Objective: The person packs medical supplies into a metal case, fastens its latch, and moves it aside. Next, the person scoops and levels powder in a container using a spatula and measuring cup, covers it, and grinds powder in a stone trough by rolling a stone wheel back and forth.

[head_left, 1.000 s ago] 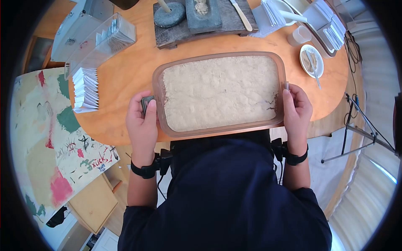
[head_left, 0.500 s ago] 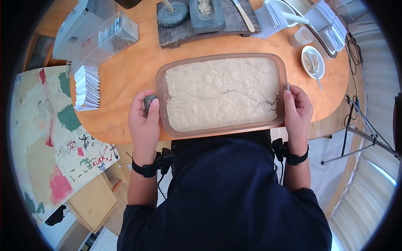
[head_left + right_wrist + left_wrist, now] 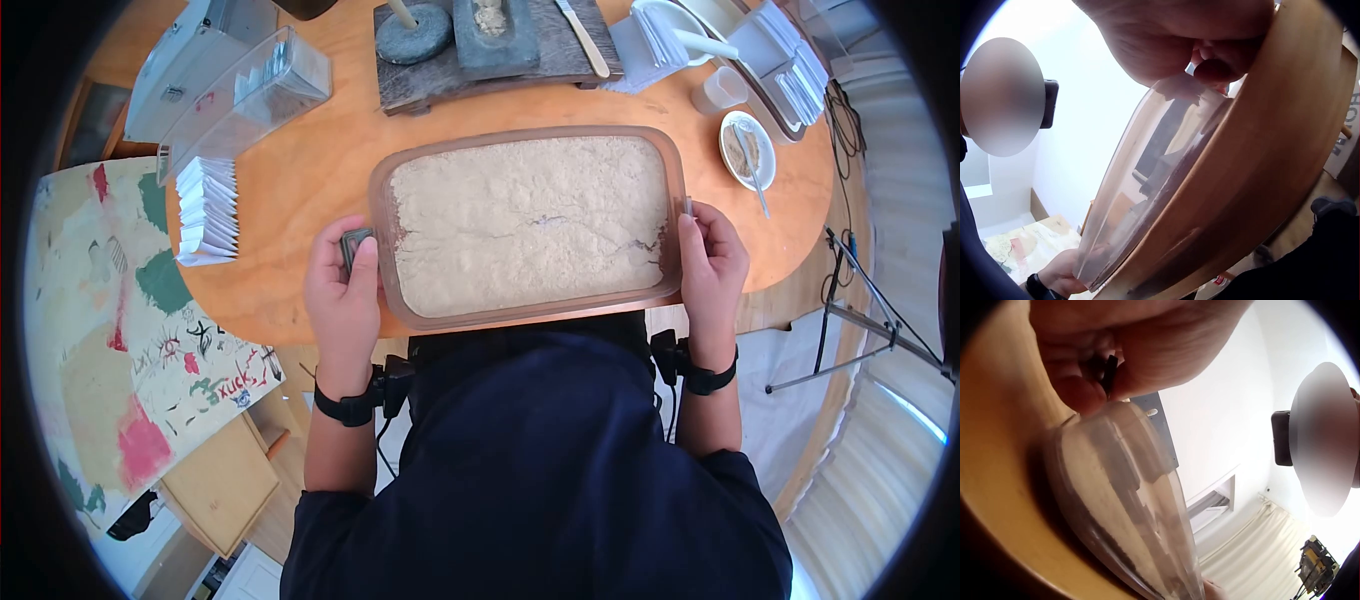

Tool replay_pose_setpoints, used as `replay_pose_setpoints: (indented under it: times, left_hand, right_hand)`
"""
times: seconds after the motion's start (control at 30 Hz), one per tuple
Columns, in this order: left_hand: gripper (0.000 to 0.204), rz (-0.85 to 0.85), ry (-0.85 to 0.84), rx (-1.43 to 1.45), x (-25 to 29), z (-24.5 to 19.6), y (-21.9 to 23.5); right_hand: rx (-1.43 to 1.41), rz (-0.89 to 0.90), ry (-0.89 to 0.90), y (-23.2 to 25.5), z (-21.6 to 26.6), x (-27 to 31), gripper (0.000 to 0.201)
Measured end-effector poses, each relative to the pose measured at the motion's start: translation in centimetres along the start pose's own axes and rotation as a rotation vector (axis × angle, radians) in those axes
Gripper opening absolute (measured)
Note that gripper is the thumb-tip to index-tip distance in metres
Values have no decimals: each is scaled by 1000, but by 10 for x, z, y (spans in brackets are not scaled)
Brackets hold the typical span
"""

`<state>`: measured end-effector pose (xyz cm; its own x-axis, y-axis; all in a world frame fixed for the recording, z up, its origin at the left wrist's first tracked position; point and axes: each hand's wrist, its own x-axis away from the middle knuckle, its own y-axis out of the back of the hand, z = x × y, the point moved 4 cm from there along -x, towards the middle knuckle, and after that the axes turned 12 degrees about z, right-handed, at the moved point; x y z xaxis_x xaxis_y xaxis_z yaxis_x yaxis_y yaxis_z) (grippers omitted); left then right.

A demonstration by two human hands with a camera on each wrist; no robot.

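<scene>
A clear, brownish plastic tub [image 3: 378, 205] stands near the table's front edge, filled with pale powder [image 3: 520, 225]. Cracks run across the powder's surface towards the right side. My left hand [image 3: 342, 285] grips the tub's left end by its dark handle clip [image 3: 352, 247], thumb on top. At the opposite end, my right hand [image 3: 712, 265] holds the right handle, its fingers curled and thumb along the side. In the left wrist view the tub's wall [image 3: 1147, 481] shows the powder through it. The right wrist view shows the tub's side [image 3: 1129, 175] low over the wooden edge.
Behind the tub, a dark wooden stand [image 3: 430, 92] bears a stone mortar [image 3: 495, 55], a round stone [image 3: 413, 40] and a knife [image 3: 585, 40]. A bowl with a spoon [image 3: 747, 150] and a cup [image 3: 718, 90] stand right. Folded papers [image 3: 208, 212] and a clear box [image 3: 290, 80] stand left.
Cracks have opened and spread across the powder's middle. The tub has shifted slightly right, then slightly back left, with both hands keeping hold of its ends.
</scene>
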<state>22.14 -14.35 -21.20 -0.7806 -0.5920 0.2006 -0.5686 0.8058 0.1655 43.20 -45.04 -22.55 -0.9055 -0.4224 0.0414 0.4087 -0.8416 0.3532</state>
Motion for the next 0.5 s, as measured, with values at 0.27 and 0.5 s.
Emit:
replay_pose_setpoints:
  times: [0.27,0.5]
  left_hand:
    - [21,-2,17,-24,-1,2,-2]
    - [23,15,32,-16,1,-1,-3]
  right_hand:
    - [22,6,26,0,4,-1,19]
    - [-75,-3,-15,-1,5,0,19]
